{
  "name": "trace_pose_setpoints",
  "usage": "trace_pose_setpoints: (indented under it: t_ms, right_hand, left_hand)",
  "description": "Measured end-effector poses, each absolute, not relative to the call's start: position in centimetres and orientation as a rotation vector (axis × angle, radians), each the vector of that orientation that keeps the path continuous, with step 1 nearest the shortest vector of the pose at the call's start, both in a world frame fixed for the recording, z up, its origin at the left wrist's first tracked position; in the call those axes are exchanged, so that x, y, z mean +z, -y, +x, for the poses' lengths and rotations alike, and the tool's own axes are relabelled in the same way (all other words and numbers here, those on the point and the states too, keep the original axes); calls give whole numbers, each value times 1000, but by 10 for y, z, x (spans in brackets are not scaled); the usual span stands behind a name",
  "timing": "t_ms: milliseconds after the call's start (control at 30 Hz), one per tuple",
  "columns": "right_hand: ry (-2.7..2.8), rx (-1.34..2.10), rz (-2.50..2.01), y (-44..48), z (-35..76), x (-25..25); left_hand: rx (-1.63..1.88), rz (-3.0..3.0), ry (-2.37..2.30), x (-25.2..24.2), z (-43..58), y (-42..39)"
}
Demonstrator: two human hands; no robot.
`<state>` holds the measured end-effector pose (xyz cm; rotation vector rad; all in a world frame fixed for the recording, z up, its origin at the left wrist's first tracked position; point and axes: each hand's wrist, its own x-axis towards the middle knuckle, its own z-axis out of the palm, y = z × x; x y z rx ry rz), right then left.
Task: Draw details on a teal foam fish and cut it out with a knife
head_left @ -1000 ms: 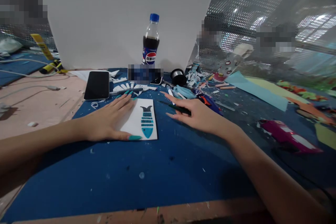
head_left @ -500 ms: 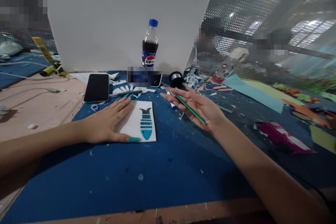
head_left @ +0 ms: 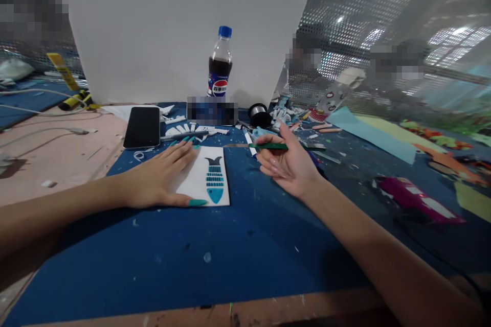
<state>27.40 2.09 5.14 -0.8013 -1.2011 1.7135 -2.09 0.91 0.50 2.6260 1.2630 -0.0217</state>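
Note:
My left hand (head_left: 163,179) lies flat on a white card (head_left: 195,168), fingers stretched out and thumb along its lower edge. Beside the thumb, the card bears a blue fish-skeleton figure (head_left: 215,184) with a dark tail at the top. To the right of the card, my right hand (head_left: 287,163) is raised above the blue mat, fingers closed around a slim green craft knife (head_left: 270,146). Its thin metallic blade points left toward the card's upper right corner without visibly touching it. Part of the handle is hidden by the fingers.
A black phone (head_left: 141,126), a cola bottle (head_left: 220,64) and a wire spool (head_left: 260,114) stand or lie behind the hands, among white scraps. On the right are coloured sheets (head_left: 378,135) and a magenta device (head_left: 420,199). A white board (head_left: 153,25) stands upright at the back.
My right hand has turned and closed its fingers on the green craft knife, which lay slanted across the loose hand before and now points left. My left hand stays on the card.

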Motion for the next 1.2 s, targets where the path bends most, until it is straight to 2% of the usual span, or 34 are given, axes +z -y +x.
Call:
trace_pose_setpoints:
  t_ms: [1033,1200]
  right_hand:
    - [1552,1362,-912,-11,256,35]
    - [1469,994,-1042,-16,269,50]
  left_hand:
    - [-115,2547,-1343,13,-14,-6]
    - [-120,2566,-1337,13,-14,-6]
